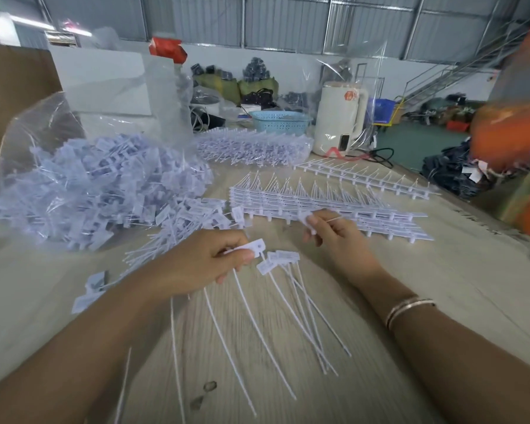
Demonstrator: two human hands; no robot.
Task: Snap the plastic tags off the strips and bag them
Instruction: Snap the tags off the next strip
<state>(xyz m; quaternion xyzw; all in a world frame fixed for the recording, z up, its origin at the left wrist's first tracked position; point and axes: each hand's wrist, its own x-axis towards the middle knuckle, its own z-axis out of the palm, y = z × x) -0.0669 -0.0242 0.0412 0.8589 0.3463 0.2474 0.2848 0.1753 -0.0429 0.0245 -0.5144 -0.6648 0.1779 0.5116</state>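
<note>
Pale wood-grain table (288, 347) fills the lower frame; its right edge runs diagonally from mid-right up toward the kettle, floor beyond.

Clear plastic bag (43, 154), crinkled, at left of frame, mouth open toward centre, stuffed with loose white tags (98, 185); some spill out of the mouth onto the table. Second clear bag (257, 145) at upper centre holds stacked white strips. Behind it a light-blue perforated basket (280, 120), contents not visible. Cream kettle (340, 117) right of the basket, partly under clear film.

Strip stack (318, 206) lies flat at centre-right, rigid white rails with thin tails sticking up. One single strip (364, 179) lies apart behind it, near the table edge.

Open table between the forearms, bottom centre, only crossed by thin white tails.

Left hand (202, 264), centre frame, fingers curled, pinches a flat white rectangular tag (251, 246) between thumb and forefinger; more tags (276, 260) fan out just beside it, long tails trailing toward bottom of frame.

Right hand (334, 234), just in front of the strip stack, fingers curled, pinches one small white tag (306, 218) at the fingertips, its tail pointing right. Thin metal bangles (407, 309) on that wrist.
</note>
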